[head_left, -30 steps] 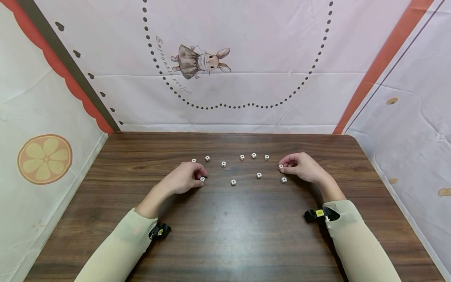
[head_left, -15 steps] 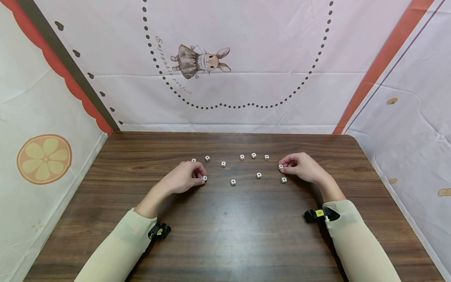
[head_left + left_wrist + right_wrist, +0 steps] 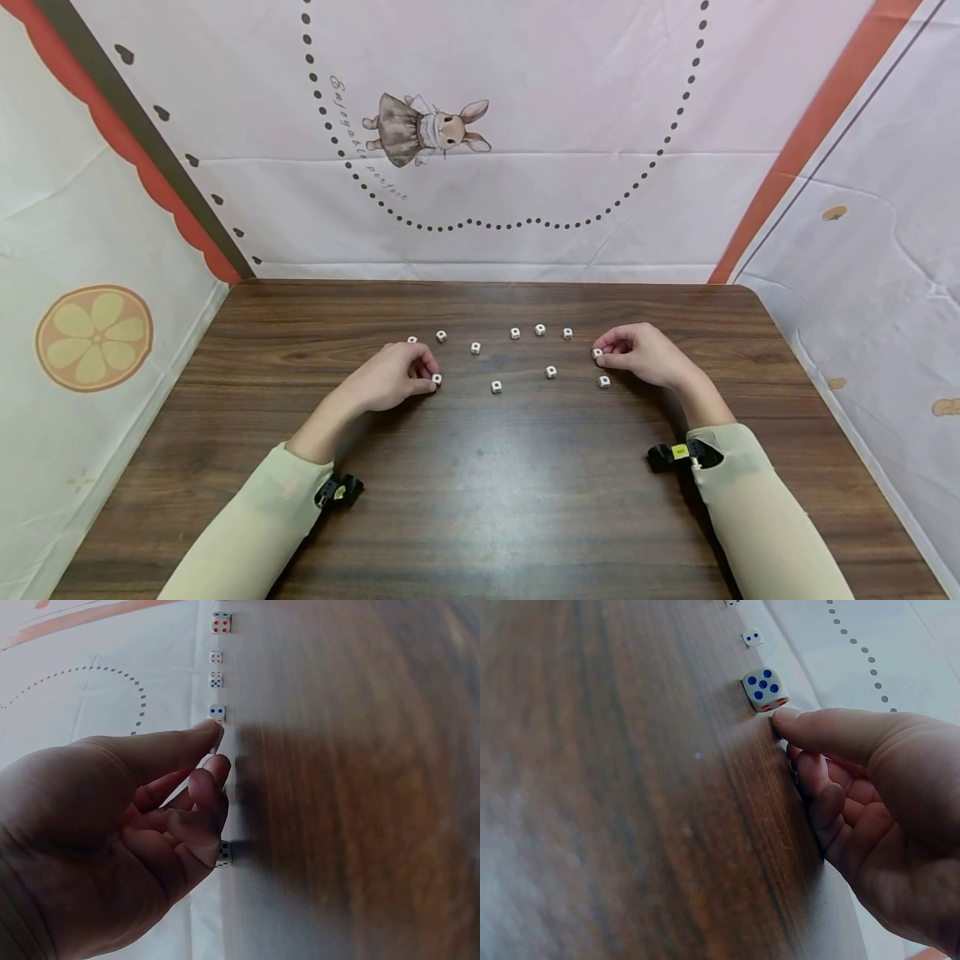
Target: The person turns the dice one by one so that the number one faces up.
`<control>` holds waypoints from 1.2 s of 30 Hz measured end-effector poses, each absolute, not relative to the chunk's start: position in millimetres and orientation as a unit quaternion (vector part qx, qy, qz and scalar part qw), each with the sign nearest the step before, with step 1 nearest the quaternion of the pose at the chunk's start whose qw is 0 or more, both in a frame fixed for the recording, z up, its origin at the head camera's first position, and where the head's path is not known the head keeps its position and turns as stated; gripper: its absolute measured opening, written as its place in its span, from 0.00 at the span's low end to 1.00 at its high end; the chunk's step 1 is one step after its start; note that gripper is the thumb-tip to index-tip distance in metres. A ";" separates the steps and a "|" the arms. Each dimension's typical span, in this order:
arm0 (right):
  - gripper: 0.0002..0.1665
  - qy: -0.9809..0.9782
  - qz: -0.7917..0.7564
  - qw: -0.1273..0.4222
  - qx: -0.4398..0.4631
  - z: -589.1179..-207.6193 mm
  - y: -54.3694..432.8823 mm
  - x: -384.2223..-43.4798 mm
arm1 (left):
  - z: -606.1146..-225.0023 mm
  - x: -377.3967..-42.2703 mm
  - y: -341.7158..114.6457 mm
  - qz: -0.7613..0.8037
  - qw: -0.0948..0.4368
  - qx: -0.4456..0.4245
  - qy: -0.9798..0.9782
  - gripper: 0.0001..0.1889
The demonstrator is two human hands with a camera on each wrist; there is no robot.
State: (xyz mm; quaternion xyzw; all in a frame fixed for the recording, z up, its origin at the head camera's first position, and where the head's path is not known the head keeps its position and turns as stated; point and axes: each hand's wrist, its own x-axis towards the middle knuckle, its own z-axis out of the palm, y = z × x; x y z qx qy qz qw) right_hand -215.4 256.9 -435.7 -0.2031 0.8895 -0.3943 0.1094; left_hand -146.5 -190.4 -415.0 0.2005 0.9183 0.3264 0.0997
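Observation:
At the left of the table my left hand (image 3: 388,379) pinches a small white die (image 3: 437,380) between thumb and fingers, a single dark pip facing up. In the left wrist view that die is mostly hidden behind the thumb (image 3: 180,750). Over on the right, my right hand (image 3: 647,357) has its thumb and fingertips around another white die (image 3: 597,354). The right wrist view hides this one behind the thumb (image 3: 832,731). A die with five blue pips (image 3: 763,686) sits just beyond that thumb tip.
Several more dice lie spread between the hands, among them one in front (image 3: 497,387), one further right (image 3: 551,372) and one by the right hand (image 3: 603,382). Another die (image 3: 412,340) is partly hidden behind the left hand. Printed cloth (image 3: 570,192) hangs behind the brown table (image 3: 480,500).
The die in my left hand has turned, from a several-pip face on top to a single pip, and shifted slightly right. My right hand and the other dice have stayed in place.

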 end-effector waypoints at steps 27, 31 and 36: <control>0.08 0.890 -0.392 0.100 -0.209 -435.4 256.7 -215.8 | -414.6 -146.7 -191.5 0.300 0.112 0.192 0.928 0.08; 0.08 0.891 -0.392 0.102 -0.204 -434.4 256.1 -215.1 | -415.2 -147.0 -191.6 0.300 0.113 0.193 0.928 0.09; 0.09 0.890 -0.394 0.106 -0.204 -433.0 255.9 -213.8 | -416.4 -146.9 -192.3 0.301 0.113 0.194 0.927 0.10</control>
